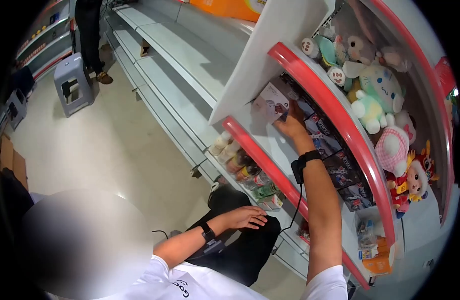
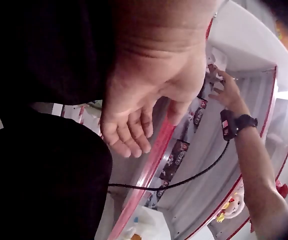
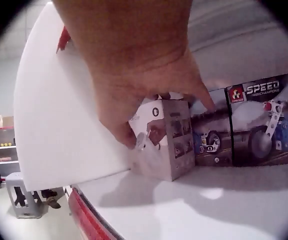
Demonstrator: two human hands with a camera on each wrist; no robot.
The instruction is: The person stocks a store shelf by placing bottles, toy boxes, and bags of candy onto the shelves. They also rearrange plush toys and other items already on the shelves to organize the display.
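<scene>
White and grey cardboard makes up the small box [image 3: 166,137], which is gripped from above by the right hand [image 1: 291,125]. The thumb is curled down one side and the fingers down the other, so that the box is pinched between them. The box is stood upright on the white shelf [image 3: 209,200] with the red front edge. It is placed at the end of a row of dark toy-car boxes [image 3: 264,120], just beside the nearest of them and close against the white side panel [image 3: 59,125]. The left hand [image 1: 245,217] is laid on the thigh of the black trousers [image 1: 240,255], with its fingers relaxed and loosely bent and nothing held in them. Plush toys [image 1: 377,95] are crowded on the shelf above, and bottles [image 1: 240,167] are lined up on the shelf below. A grey stool [image 1: 74,82] is seen on the floor, well apart.
</scene>
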